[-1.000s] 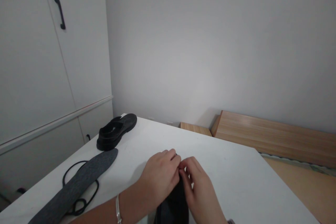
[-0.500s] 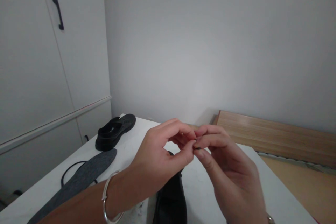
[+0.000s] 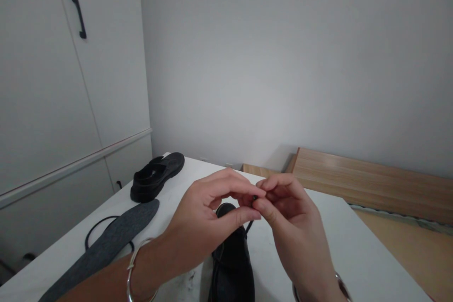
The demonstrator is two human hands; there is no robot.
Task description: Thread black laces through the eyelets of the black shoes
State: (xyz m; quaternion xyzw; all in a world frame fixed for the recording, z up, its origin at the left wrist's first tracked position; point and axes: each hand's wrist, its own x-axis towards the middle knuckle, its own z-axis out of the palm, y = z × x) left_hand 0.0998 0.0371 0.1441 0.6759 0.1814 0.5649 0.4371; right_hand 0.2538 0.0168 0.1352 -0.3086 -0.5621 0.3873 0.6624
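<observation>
A black shoe [image 3: 231,259] lies on the white table [image 3: 318,226] close to me, toe pointing away. Above its toe my left hand [image 3: 208,226] and my right hand [image 3: 293,231] meet fingertip to fingertip. Both pinch the end of a black shoelace [image 3: 254,198], and a short length of it drops toward the shoe. A silver bracelet circles my left wrist. My right wrist also shows a band.
A grey insole [image 3: 102,247] lies at the left over a loose black lace [image 3: 95,226]. A second black shoe [image 3: 155,177] sits at the table's far left corner. White cupboard doors stand at the left. Wooden boards [image 3: 368,181] lean behind the table.
One second ago both hands were down on the shoe. They rose with the lace end pinched between them, and since half a second ago they have dropped slightly toward the shoe.
</observation>
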